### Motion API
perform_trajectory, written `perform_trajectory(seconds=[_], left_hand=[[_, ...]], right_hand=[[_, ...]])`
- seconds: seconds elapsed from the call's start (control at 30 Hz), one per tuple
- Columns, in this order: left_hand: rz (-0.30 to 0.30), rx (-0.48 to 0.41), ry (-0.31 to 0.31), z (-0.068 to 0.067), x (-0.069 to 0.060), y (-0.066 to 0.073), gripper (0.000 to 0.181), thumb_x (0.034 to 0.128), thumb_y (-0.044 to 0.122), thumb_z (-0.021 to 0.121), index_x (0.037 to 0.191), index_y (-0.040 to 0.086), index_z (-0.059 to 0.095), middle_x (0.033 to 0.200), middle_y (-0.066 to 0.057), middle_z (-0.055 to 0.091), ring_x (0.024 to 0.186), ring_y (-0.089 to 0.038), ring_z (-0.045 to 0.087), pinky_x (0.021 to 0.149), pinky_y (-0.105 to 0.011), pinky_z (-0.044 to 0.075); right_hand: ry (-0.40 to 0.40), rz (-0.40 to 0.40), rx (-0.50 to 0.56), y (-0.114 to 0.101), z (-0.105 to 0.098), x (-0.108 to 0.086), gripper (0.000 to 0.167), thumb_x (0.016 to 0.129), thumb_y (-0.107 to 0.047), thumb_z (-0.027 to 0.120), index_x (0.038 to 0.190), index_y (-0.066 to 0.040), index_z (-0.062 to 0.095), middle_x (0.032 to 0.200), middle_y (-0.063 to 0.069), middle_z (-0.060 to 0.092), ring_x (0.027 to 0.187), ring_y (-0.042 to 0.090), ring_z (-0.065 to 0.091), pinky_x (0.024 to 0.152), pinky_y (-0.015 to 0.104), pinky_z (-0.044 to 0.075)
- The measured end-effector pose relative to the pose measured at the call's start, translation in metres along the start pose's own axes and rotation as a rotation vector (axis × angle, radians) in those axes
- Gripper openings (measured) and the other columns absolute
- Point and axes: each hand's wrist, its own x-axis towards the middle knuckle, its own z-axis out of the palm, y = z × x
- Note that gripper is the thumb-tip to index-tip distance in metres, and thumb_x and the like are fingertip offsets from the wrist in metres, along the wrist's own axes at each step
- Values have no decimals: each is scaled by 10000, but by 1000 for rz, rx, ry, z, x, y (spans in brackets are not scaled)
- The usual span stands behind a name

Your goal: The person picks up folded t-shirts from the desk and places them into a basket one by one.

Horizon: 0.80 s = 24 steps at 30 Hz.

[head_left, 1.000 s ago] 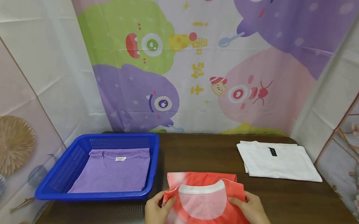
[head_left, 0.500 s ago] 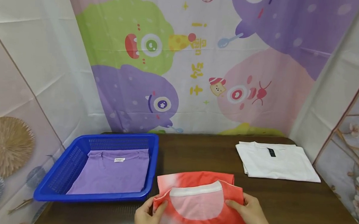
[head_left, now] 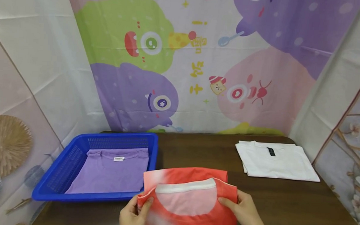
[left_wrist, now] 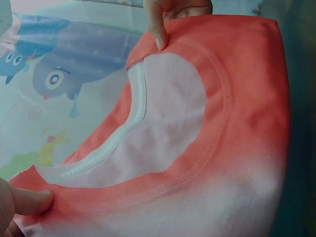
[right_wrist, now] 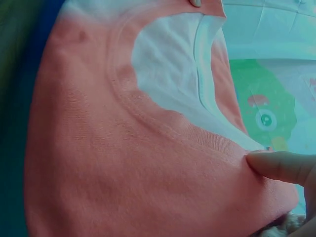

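Note:
A folded red and white T-shirt (head_left: 193, 222) hangs between both hands at the front of the head view, its round neckline towards the far side. The left hand (head_left: 134, 214) pinches its left shoulder, thumb on the near face. At the other shoulder the right hand (head_left: 244, 209) pinches the cloth the same way. In the left wrist view the shirt's white collar band (left_wrist: 138, 101) and pale inside show between the two grips. The right thumb (right_wrist: 281, 167) presses the red cloth beside the collar in the right wrist view. The shirt's lower part runs out of the head view.
A blue plastic basket (head_left: 88, 199) stands at the left of the dark wooden table (head_left: 272, 200), with a folded purple T-shirt (head_left: 110, 176) in it. A folded white T-shirt (head_left: 277, 165) lies at the right back. Behind the table hangs a cartoon-printed curtain (head_left: 195, 116).
Both hands have carried the red and white T-shirt leftwards, closer to the blue basket, and slightly up in view. Their pinch on its shoulders stays the same.

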Motion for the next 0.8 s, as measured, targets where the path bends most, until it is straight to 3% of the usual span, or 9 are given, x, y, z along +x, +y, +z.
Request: perform_trajectory(seconds=[0.17, 0.43, 0.8], left_hand=[[13, 28, 36, -9, 4, 4, 205, 794, 18, 734, 982, -50, 690, 565, 104, 361, 506, 30, 363, 446, -166, 310], [98, 23, 93, -23, 14, 6, 209, 799, -9, 721, 999, -62, 687, 559, 162, 388, 512, 53, 364, 460, -154, 311], [104, 67, 116, -42, 24, 9, 220, 828, 26, 709, 1033, -49, 682, 579, 230, 447, 548, 64, 410, 522, -127, 340]], right_hand=[[-29, -18, 21, -6, 6, -1, 402, 830, -70, 694, 1185, 89, 591, 866, 3, 720, 719, 85, 648, 691, 257, 541], [-72, -87, 68, -18, 17, 0, 405, 827, -66, 696, 1179, 101, 584, 866, 16, 729, 713, 70, 660, 681, 251, 552], [-88, -168, 68, -33, 34, -1, 359, 816, -35, 696, 1117, 133, 597, 851, 63, 721, 665, 47, 645, 641, 241, 549]])
